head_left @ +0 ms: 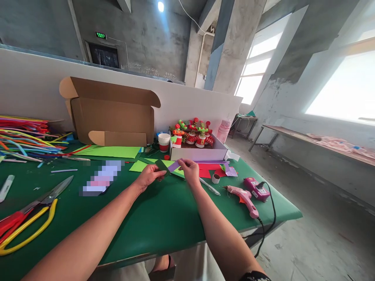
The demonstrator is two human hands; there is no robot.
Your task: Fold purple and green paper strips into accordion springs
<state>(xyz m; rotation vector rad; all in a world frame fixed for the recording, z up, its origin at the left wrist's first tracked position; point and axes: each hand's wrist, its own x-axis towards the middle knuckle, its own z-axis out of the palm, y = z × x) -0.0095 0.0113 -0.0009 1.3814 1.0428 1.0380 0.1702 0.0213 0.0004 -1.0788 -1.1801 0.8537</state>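
Observation:
My left hand (150, 176) pinches a small piece of dark green paper (163, 166) above the table's middle. Between the fingertips of my right hand (189, 168) is a strip of purple paper (174, 166), its left end meeting or overlapping the green piece; I cannot tell if they are joined. Under and behind both hands lie light green paper sheets (137, 166). Right of my right hand are red paper (204, 173), a pen (210, 187) and a small white roll (216, 178).
A pink glue gun (243, 197) lies at right beside a purple power socket (256, 189) with a black cord. Large scissors (43, 203) rest at left. Behind stand a white box (202, 153) of colourful figures, paper cups (164, 142) and an open cardboard box (113, 113). Pipe cleaners (29, 140) are piled far left.

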